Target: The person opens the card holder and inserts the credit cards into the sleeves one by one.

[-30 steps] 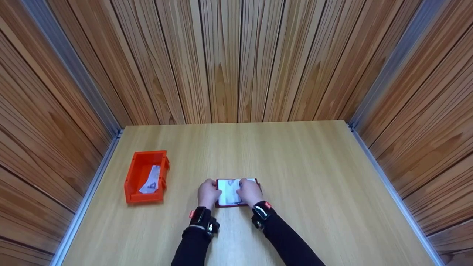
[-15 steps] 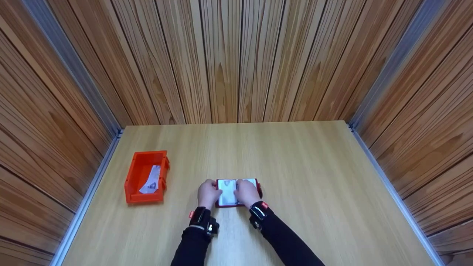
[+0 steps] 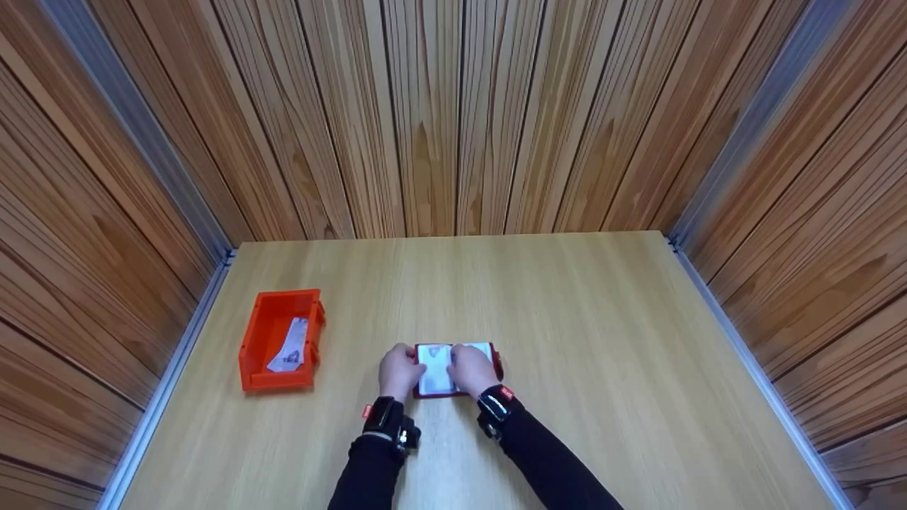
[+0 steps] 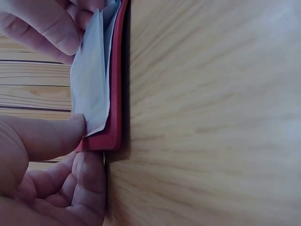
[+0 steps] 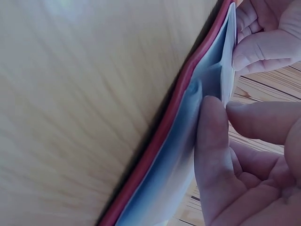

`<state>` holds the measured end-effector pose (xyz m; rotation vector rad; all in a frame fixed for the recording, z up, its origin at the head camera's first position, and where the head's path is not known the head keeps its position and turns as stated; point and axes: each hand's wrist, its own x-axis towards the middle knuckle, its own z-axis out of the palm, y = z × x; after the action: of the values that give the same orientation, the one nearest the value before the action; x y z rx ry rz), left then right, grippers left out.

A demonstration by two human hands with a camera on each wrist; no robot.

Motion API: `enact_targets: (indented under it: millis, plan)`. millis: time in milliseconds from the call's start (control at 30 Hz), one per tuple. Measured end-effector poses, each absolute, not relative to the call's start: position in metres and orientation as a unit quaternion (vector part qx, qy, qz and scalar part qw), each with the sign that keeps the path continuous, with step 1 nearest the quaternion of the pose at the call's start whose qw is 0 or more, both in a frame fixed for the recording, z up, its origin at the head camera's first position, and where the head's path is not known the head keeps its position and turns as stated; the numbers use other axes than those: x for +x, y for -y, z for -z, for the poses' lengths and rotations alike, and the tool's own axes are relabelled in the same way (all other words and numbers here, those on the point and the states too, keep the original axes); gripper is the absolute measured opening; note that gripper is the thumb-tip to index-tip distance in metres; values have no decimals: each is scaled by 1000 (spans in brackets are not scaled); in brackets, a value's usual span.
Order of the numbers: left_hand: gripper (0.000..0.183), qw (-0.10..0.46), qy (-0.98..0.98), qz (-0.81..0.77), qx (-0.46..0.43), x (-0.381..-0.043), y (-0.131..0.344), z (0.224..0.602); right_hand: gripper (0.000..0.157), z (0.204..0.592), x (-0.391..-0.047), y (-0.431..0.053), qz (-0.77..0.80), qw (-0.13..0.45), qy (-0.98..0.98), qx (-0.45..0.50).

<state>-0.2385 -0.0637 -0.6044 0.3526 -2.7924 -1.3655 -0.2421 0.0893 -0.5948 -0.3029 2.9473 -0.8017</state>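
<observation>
A red card holder point(image 3: 434, 371) with pale, clear-looking sleeves lies spread on the table. My left hand point(image 3: 400, 370) grips its left end: the thumb rests on the top sleeve point(image 4: 89, 80) and the curled fingers are at the edge of the red cover point(image 4: 115, 103). Near the middle of the holder, my right hand point(image 3: 472, 368) pinches the free edge of that sleeve between thumb and index finger point(image 5: 214, 141). In the right wrist view the sleeve's opening point(image 5: 214, 75) gapes slightly beside the fingertips. What is inside the sleeve is hard to make out.
To the left stands an orange-red bin point(image 3: 276, 382) with a printed white paper slip point(image 3: 290, 347) in it. Wood-panelled walls point(image 3: 425, 142) enclose the light wood table point(image 3: 567, 319) at the back and both sides.
My right hand has shifted a little to the left over the holder, and more of the holder's right end shows. My left hand and the bin have stayed put.
</observation>
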Motion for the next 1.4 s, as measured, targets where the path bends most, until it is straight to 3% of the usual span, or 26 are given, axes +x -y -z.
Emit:
enact_targets:
  millis: [400, 633, 767, 833, 967, 1400]
  plan:
    - [25, 15, 895, 435, 99, -239, 66, 606, 6, 594, -241, -90, 266, 7, -956, -127]
    - [25, 11, 891, 442, 106, -238, 66, 608, 17, 594, -242, -91, 267, 13, -953, -140]
    - [25, 14, 889, 444, 108, -239, 66, 608, 7, 593, -243, -93, 280, 15, -950, -137]
    - [25, 14, 890, 443, 108, -239, 66, 608, 10, 592, -243, -95, 286, 14, -949, -133]
    - [25, 14, 890, 441, 109, -239, 65, 608, 21, 590, -245, -103, 278, -12, -952, -125]
    - [25, -2, 884, 453, 118, -237, 65, 605, 16, 590, -255, -134, 250, -115, -954, -123]
